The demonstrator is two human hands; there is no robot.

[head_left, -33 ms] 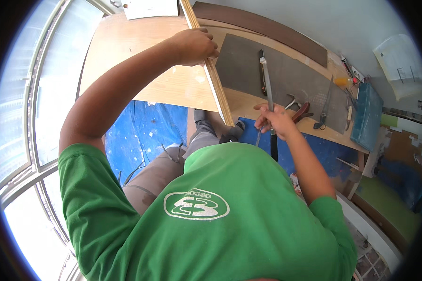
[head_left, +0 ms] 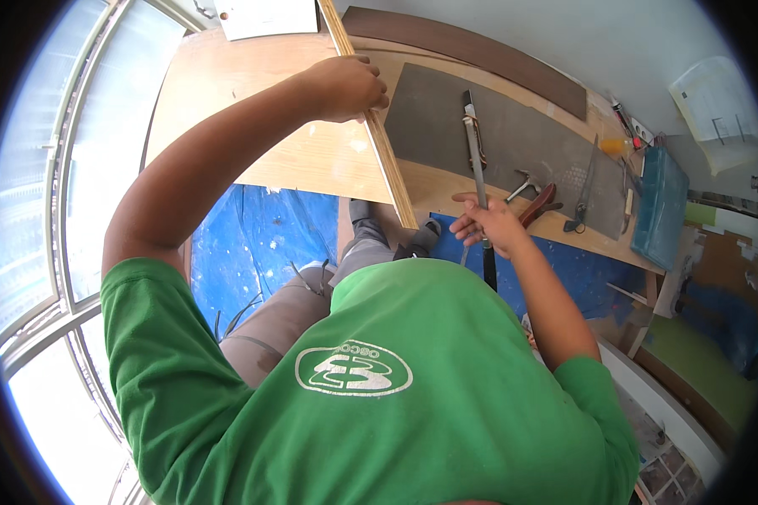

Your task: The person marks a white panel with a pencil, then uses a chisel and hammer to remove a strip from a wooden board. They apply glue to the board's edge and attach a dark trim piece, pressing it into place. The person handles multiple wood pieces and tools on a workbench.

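My left hand (head_left: pixel 345 88) is closed over a long, narrow wooden board (head_left: pixel 385 158), seen edge-on with a plywood-like edge and a white side. The board's near end juts past the front edge of the workbench (head_left: pixel 299 160). At the right, my right hand (head_left: pixel 490 225) has a slim grey metal bar tool (head_left: pixel 477 160) with a black handle between thumb and fingers. Some of its fingers are stretched out toward the board. The tool points away from me over a grey mat (head_left: pixel 429 109), and its exact kind is unclear.
On the mat lie a black-and-silver cutter-like tool (head_left: pixel 468 105) and a hammer (head_left: pixel 524 185). Beside them is a red-brown handled tool (head_left: pixel 539 206). A dark brown plank (head_left: pixel 472 50) runs along the back. A blue-green case (head_left: pixel 659 206) stands at right; blue sheeting (head_left: pixel 261 236) covers the floor.
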